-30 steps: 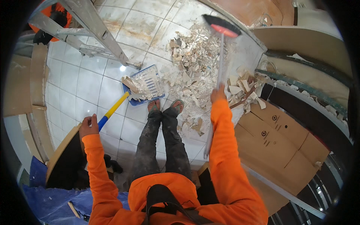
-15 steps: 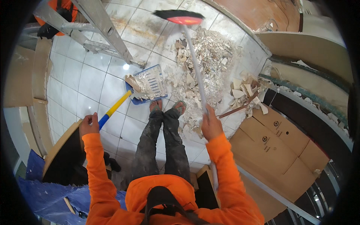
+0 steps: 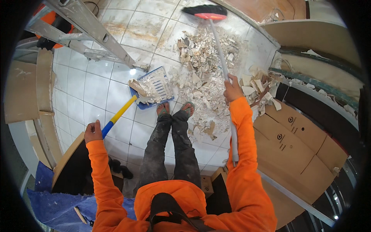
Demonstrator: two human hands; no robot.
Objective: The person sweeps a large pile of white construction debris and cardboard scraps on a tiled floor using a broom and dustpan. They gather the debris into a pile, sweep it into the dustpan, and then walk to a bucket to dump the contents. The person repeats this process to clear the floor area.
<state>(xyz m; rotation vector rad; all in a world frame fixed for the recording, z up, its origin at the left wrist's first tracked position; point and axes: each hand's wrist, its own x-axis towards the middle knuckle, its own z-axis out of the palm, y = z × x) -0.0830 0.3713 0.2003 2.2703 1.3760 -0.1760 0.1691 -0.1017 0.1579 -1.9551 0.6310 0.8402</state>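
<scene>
Broom head (image 3: 210, 16) has swung further right of the dustpan (image 3: 147, 106) since the last frame; right hand (image 3: 233, 89) has pushed out too, now about level with it. Dustpan and left hand (image 3: 92, 132) look unchanged.

Right grip: wrapped around the broom handle (image 3: 219, 48), one-handed, tail end lying along the forearm. Left grip: fingers curled at the near end of a yellow-and-blue handle (image 3: 121, 110) that runs up to the dustpan; can't tell if they actually close on it.

Broom head sits far right of the dustpan, past the far edge of the rubble (image 3: 208, 58). Rubble spreads from just beside the dustpan out to its right.

Risks, my read:
- Hard pull toward the body would throw shards at the feet (image 3: 189, 108). Only sandals there, just nearside of the dustpan, rubble right beside them. Cuts likely.
- Dustpan already carries grit and board scraps (image 3: 137, 88); a tilt or knock could spill them.
- Ladder (image 3: 104, 34) foot is close on the dustpan's far left; a wide leftward stroke might clip it.
- Fast strokes would raise dust.

Writing: cardboard (image 3: 301, 154), right and nearside of the dustpan, has dark round symbols with short printed lines. Too small to read from here.
</scene>
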